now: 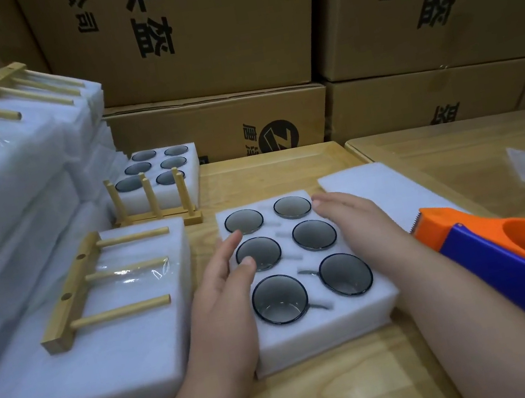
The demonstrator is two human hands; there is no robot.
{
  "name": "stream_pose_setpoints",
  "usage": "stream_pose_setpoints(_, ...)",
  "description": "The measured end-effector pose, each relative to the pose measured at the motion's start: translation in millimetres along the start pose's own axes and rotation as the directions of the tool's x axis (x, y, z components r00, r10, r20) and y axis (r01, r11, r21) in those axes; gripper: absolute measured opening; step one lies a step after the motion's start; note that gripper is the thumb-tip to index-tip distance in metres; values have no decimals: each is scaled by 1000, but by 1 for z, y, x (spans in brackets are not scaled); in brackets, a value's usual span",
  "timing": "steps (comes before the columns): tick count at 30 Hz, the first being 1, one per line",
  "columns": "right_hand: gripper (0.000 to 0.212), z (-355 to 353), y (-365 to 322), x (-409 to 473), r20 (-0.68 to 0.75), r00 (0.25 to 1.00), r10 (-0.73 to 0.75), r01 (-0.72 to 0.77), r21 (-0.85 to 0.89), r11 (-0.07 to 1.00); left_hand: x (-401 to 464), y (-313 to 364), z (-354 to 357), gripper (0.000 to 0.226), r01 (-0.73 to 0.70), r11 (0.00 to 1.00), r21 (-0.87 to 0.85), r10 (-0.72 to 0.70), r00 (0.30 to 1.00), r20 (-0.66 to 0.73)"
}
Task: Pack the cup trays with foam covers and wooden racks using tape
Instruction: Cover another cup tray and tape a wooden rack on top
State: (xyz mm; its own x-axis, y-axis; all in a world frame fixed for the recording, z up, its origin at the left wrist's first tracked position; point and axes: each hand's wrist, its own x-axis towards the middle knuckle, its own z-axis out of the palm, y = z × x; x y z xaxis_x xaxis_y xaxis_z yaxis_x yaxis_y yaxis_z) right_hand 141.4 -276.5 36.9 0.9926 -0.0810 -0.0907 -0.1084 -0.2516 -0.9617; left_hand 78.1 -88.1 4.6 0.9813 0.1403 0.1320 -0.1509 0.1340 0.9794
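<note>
I have the open cup tray (308, 295) on the wooden table (322, 397) in front of me, six dark cups sunk in its white foam. My left hand (223, 285) lies flat on its left edge, fingers straight and loosely spread; my right hand (350, 215) rests on its far right corner, fingers straight, possibly touching the foam cover (388, 191) lying just beyond. The tape dispenser (514, 257) sits to the right, a taped tray with wooden rack (95, 286) to the left

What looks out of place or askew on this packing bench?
Little stands out. The open cup tray under both hands lies slightly skewed to the table edge, its six cups seated. The foam cover lies loose behind it, not yet on. The upright wooden rack is untaped.
</note>
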Motion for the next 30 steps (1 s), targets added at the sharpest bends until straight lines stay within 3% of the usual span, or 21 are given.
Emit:
stream_pose_setpoints(2,60,0,0,-1,51,999,10,-6,-63,998,1,1,0,33,54,997,-52,-56,998,-30)
stream_pose_setpoints(4,63,-3,-1,-3,68,997,25,-17,-109,994,1,2,0,38,110,989,-102,-116,992,-52)
stream_pose_setpoints(12,41,-19,-12,-8,93,989,111,-76,-315,946,1,5,3,23,98,984,-150,-123,978,-170)
stream_pose_setpoints(15,28,-13,-16,-9,31,998,52,-41,-271,962,4,0,3,28,85,992,-98,-101,979,-176)
stream_pose_setpoints(18,29,-6,-15,-8,-40,998,-56,45,-230,972,5,0,2,29,98,992,-75,-110,976,-186)
stream_pose_setpoints(20,16,-4,-17,-10,-48,998,-28,16,-221,975,5,-1,2,28,106,992,-67,-116,976,-183)
stream_pose_setpoints(23,33,-4,-11,-3,-59,995,80,-95,-315,944,4,0,3,27,112,992,-53,-120,975,-186)
stream_pose_setpoints(27,78,-3,-8,7,-193,952,236,-297,-409,863,3,3,4,25,144,990,-12,-143,967,-209)
stream_pose_setpoints(30,80,-2,-13,4,-247,933,262,-350,-455,819,1,5,5,25,145,989,7,-140,966,-217)
